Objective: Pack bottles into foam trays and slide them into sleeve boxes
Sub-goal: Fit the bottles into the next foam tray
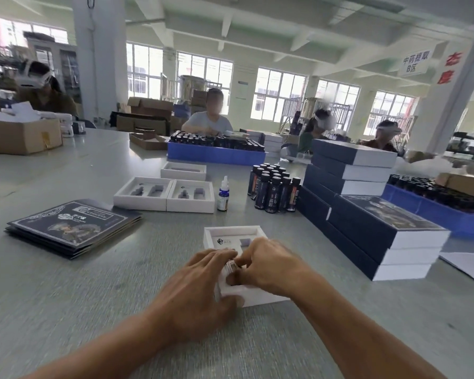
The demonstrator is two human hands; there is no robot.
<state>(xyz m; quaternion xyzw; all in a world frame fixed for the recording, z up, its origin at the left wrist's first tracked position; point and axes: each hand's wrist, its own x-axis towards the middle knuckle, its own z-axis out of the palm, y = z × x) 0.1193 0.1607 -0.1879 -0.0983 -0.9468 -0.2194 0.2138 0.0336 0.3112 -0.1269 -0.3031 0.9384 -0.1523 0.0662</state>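
A white foam tray [225, 233] lies on the grey table in front of me. Both hands are over its near half. My left hand [200, 285] and my right hand [266, 262] curl around a small bottle [231, 266], of which only a light patch shows between the fingers. The tray's far right slot [245, 242] is uncovered. A group of dark bottles [274, 187] stands beyond the tray. A small blue dropper bottle [223, 194] stands upright to their left. Three more foam trays [163, 194] lie further left.
Flat dark sleeves [71, 225] are stacked at the left. Stacks of dark sleeve boxes [372, 225] fill the right side. Blue crates of bottles [216, 153] sit at the back and far right. A cardboard box [22, 135] stands far left. Several people sit around the table.
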